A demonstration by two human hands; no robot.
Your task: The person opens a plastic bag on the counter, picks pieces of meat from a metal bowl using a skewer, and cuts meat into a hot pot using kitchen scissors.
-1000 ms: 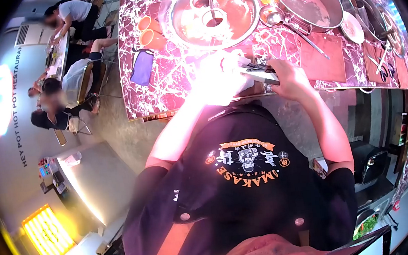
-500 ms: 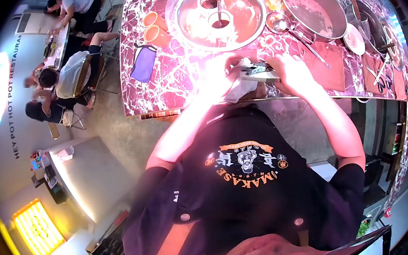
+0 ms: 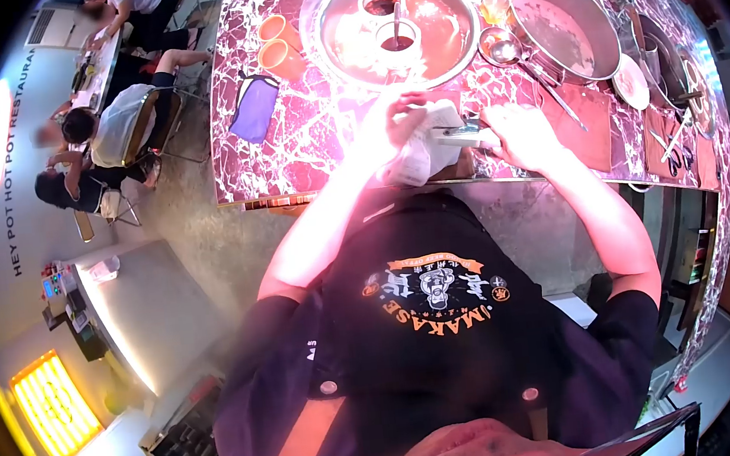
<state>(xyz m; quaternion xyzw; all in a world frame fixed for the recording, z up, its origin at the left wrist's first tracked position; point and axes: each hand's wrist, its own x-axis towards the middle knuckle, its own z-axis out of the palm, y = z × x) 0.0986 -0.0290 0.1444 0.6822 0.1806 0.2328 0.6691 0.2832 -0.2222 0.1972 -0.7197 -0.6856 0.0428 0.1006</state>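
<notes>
My right hand (image 3: 520, 138) is wrapped round the right end of a small whitish object with a shiny metal part (image 3: 468, 135); its exact kind is unclear. Beneath and left of that object is crumpled white cloth or paper (image 3: 417, 161), near the table's front edge. Beside the crumpled sheet, my left hand (image 3: 395, 125) is raised with its fingers apart, holding nothing that I can see. Glare washes out part of this hand. Both hands are over the red marbled table (image 3: 337, 157), in front of a large round pan (image 3: 325, 53).
The pan holds two white cups (image 3: 398, 43) of dark liquid. To its left are orange cups (image 3: 281, 59) and a purple pouch (image 3: 256, 110). On the right are a ladle (image 3: 533, 66), a deep pot (image 3: 608, 33) and scissors (image 3: 677, 144). Seated people (image 3: 126, 132) are at far left.
My left hand has drawn back from the whitish object, and its fingers have spread. More of the crumpled white sheet shows. My right hand still grips the object.
</notes>
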